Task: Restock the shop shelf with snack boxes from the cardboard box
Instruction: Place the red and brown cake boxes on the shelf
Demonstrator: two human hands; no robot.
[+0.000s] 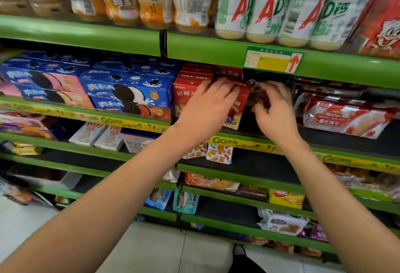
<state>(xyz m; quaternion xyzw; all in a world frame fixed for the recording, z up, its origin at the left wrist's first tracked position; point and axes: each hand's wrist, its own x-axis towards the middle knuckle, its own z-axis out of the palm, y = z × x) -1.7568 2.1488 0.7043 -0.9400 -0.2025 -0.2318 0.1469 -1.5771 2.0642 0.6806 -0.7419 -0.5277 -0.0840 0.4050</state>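
A red snack box (pixel 239 104) stands tilted on the second green shelf (pixel 242 136), beside a row of matching red boxes (pixel 184 92). My left hand (pixel 207 108) lies over the front of the tilted box with fingers spread up to its top edge. My right hand (pixel 275 110) is at the box's right side, fingers curled toward its dark side panel. The cardboard box is out of view.
Blue cookie boxes (pixel 127 92) fill the shelf to the left of the red boxes. Wafer packets (pixel 344 116) lie to the right, across a dark gap. Drink bottle packs (pixel 279 6) sit on the shelf above. Lower shelves hold assorted snack bags.
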